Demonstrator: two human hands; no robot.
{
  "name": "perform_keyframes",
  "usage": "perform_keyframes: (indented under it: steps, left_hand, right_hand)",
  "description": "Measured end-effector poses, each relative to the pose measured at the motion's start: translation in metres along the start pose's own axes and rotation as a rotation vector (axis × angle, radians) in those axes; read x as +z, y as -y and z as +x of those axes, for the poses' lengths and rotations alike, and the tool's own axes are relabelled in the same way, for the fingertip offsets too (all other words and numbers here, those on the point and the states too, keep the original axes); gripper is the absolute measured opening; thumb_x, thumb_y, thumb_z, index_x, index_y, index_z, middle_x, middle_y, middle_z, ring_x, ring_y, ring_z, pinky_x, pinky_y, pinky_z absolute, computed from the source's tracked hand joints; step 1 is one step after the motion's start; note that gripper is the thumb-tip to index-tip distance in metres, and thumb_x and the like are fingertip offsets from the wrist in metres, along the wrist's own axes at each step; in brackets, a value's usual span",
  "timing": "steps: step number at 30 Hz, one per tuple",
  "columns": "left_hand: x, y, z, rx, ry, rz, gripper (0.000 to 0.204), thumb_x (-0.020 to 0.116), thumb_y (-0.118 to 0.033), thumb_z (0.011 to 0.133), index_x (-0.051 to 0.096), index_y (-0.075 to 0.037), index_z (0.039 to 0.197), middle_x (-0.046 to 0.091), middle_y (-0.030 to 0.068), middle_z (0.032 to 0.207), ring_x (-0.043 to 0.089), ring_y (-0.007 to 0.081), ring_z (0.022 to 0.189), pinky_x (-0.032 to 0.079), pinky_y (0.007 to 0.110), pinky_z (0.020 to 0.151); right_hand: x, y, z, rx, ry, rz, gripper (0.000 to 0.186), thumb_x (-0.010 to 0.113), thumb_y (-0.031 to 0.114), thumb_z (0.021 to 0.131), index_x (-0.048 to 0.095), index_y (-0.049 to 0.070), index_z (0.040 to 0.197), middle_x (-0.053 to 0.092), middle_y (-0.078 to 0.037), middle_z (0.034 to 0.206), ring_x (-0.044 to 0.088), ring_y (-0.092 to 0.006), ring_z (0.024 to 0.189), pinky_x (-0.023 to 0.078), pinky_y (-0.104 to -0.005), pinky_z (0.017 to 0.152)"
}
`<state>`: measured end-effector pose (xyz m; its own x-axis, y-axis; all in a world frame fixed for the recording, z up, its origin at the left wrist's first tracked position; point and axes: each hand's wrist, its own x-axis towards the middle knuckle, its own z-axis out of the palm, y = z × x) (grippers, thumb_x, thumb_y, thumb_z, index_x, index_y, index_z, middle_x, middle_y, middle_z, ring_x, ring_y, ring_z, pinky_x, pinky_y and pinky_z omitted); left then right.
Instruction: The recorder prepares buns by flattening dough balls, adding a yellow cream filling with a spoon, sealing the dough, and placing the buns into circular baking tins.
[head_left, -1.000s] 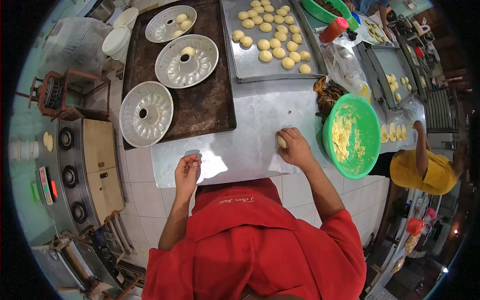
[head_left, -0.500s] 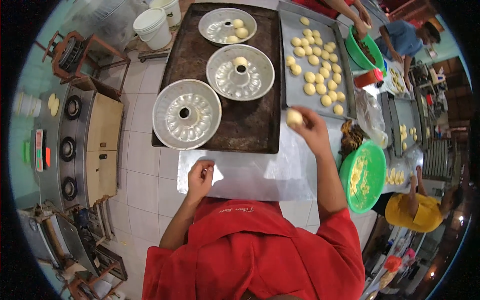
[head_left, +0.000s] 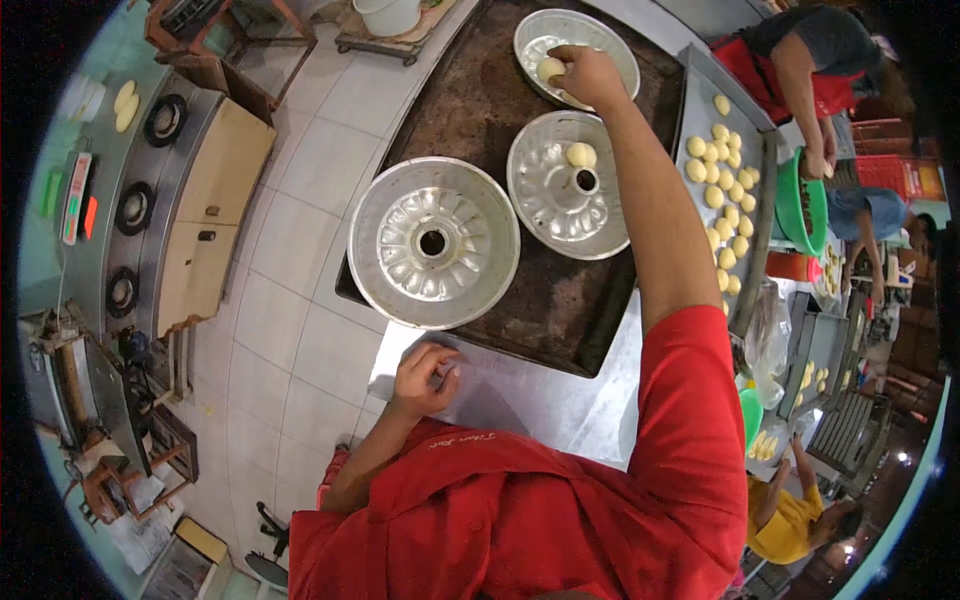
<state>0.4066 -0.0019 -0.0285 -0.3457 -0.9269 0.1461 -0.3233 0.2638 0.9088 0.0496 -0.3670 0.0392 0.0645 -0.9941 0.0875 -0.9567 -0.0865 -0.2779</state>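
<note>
Baking tray (head_left: 450, 100) bare along left edge's far half, also near-right corner — passable; fluted tube pan (head_left: 433, 278) blocks near-left corner.

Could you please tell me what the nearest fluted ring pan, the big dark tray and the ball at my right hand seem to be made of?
Ring pan: thin metal, perhaps aluminium; silvery, with shiny highlights on the flutes.
Dark tray: probably metal, with a blotchy, brown-black, worn surface.
Ball at your right hand: likely dough; pale yellow, smooth and matte.
</note>
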Motion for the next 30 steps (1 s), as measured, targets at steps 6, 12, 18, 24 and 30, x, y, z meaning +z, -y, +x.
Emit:
perform_keyframes:
  steps: [6, 12, 18, 24, 30]
  left_hand:
    - [0.004, 0.005, 0.000, 0.019, -0.014, -0.012, 0.024, 0.069, -0.001, 0.070, 0.065, 0.000, 0.094, 0.061, 0.0089, 0.084, 0.054, 0.0160, 0.057, 0.046, 0.027, 0.053]
    - [0.003, 0.002, 0.004, 0.037, -0.005, 0.023, 0.021, 0.068, -0.002, 0.073, 0.063, 0.001, 0.094, 0.060, 0.0110, 0.080, 0.055, 0.0189, 0.059, 0.047, 0.029, 0.055]
    - [0.002, -0.002, 0.002, -0.001, 0.042, 0.030, 0.019, 0.065, -0.003, 0.077, 0.063, 0.001, 0.096, 0.058, 0.0111, 0.081, 0.056, 0.0189, 0.064, 0.047, 0.029, 0.059]
    - [0.010, -0.004, 0.001, -0.010, 0.003, -0.013, 0.015, 0.068, -0.001, 0.077, 0.063, 0.002, 0.091, 0.058, 0.0082, 0.081, 0.055, 0.0137, 0.064, 0.046, 0.025, 0.056]
    - [0.015, -0.009, 0.003, 0.048, 0.000, -0.002, 0.012, 0.068, -0.002, 0.080, 0.063, 0.002, 0.090, 0.059, 0.0078, 0.081, 0.055, 0.0129, 0.066, 0.044, 0.023, 0.056]
  right_hand:
    - [0.035, -0.012, 0.021, -0.033, 0.058, -0.117, 0.042, 0.070, 0.016, 0.072, 0.070, 0.020, 0.114, 0.070, -0.012, 0.107, 0.066, -0.0301, 0.098, 0.052, -0.0412, 0.088]
    - [-0.026, -0.029, -0.032, -0.115, -0.187, 0.187, 0.048, 0.071, 0.020, 0.075, 0.064, 0.012, 0.121, 0.064, -0.016, 0.119, 0.062, -0.0336, 0.108, 0.048, -0.0377, 0.095]
    - [-0.064, -0.143, -0.160, 0.460, -0.183, -0.131, 0.034, 0.062, 0.027, 0.078, 0.068, 0.004, 0.103, 0.069, -0.021, 0.099, 0.066, -0.0370, 0.093, 0.053, -0.0440, 0.081]
    - [-0.035, -0.130, -0.226, 0.781, 0.092, -0.212, 0.055, 0.069, 0.042, 0.069, 0.067, 0.009, 0.114, 0.068, -0.017, 0.112, 0.065, -0.0343, 0.103, 0.050, -0.0432, 0.091]
    - [-0.048, -0.096, -0.277, 0.829, -0.083, -0.110, 0.044, 0.070, 0.037, 0.072, 0.067, 0.003, 0.101, 0.065, -0.020, 0.108, 0.061, -0.0375, 0.102, 0.049, -0.0498, 0.088]
